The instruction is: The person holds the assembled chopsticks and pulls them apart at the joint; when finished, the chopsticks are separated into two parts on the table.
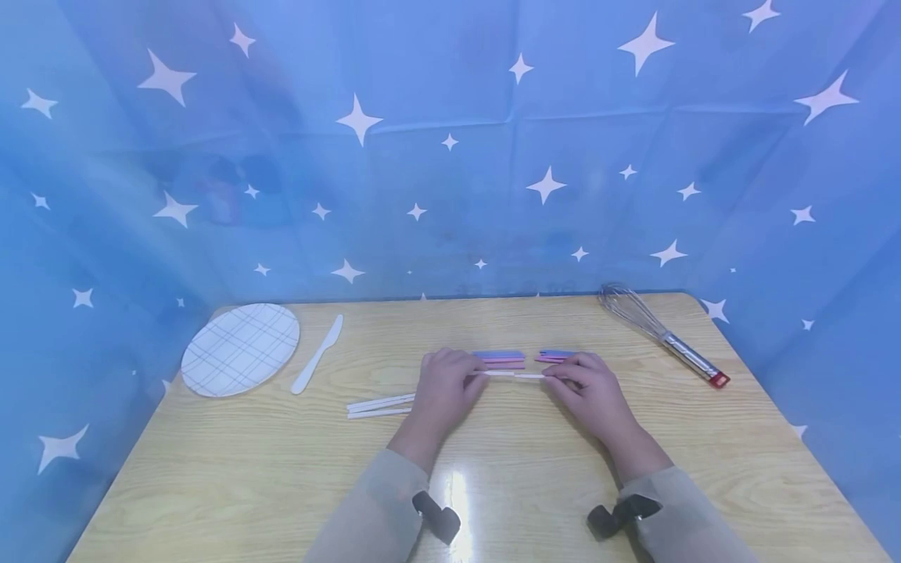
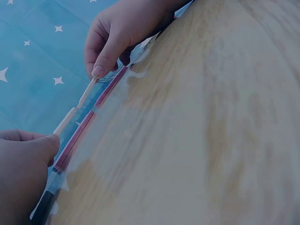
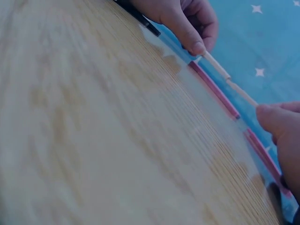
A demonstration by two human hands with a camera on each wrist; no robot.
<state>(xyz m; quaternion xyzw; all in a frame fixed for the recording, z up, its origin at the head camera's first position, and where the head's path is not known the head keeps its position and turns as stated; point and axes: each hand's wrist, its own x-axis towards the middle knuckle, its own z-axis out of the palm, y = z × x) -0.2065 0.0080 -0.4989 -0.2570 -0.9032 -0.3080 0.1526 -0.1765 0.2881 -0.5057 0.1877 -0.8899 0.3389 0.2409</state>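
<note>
1. The key relation: the thick stick (image 2: 65,120) and the thin stick (image 2: 88,93), both white, meet or nearly meet end to end in the gap between the hands; whether they are joined, I cannot tell.
2. The left hand (image 1: 448,383) pinches the thick stick by its outer end, between thumb and fingers; the stick points from those fingertips toward the other hand.
3. The right hand (image 1: 591,391) pinches the thin stick the same way, its free end pointing toward the left hand.
4. Their long axes run sideways, hand to hand, almost in one line. Neither hand is clearly nearer the meeting ends.
5. Just beyond the left hand's fingertips, on the surface (image 1: 535,446), lie coloured sticks (image 1: 501,361), pink and bluish, about parallel to the thick stick.
6. A second coloured group (image 1: 554,355) lies just beyond the right hand's fingertips, partly hidden by that hand.
7. White strips (image 1: 373,404) lie just left of the left hand, their near ends hidden by it.
</note>
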